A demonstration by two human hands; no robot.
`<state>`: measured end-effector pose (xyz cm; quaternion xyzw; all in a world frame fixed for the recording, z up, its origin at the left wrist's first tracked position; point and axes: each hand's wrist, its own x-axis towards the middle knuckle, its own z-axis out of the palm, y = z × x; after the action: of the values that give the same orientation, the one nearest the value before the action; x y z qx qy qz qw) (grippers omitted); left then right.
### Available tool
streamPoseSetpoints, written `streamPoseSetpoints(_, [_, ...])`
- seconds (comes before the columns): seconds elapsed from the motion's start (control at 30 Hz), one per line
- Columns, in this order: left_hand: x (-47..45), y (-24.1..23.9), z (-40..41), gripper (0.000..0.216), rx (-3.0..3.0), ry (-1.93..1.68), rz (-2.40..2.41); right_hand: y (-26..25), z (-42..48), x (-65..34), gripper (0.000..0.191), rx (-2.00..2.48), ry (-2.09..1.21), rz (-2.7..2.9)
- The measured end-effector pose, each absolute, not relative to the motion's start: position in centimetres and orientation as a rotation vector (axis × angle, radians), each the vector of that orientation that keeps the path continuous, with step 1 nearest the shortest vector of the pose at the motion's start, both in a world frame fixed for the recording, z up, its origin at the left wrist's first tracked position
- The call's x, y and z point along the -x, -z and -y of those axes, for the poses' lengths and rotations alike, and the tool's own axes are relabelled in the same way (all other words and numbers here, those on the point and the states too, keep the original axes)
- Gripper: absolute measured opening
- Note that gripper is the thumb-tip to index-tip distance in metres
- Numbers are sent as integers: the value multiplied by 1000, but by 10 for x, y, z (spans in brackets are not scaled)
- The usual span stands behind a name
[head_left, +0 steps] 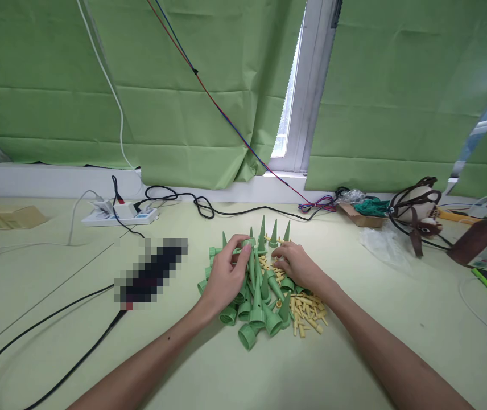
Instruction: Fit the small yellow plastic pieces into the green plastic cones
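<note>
A heap of green plastic cone spikes (257,307) lies on the pale green table, with several small yellow plugs (307,312) scattered to its right. Three or so green cones (274,232) stand upright behind the heap. My left hand (225,277) is closed round one green cone (251,257), held point down over the heap. My right hand (297,265) rests on the heap's right side, fingers curled and pinched over the yellow plugs; what they hold is too small to make out.
A white power strip (119,214) with black cables sits at the back left. A blurred dark object (152,273) lies left of the heap. At the right are a cardboard box (360,216), a strapped bag (418,210) and clear plastic (382,242).
</note>
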<state>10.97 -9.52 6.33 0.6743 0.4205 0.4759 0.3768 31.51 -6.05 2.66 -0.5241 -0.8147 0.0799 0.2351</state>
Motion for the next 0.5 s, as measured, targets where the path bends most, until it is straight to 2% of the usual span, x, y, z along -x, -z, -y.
streamPoseSetpoints(0.5, [-109,-72,100,28,-2056,-1126,-1218,-28,64,-315,12,1354,-273,2191])
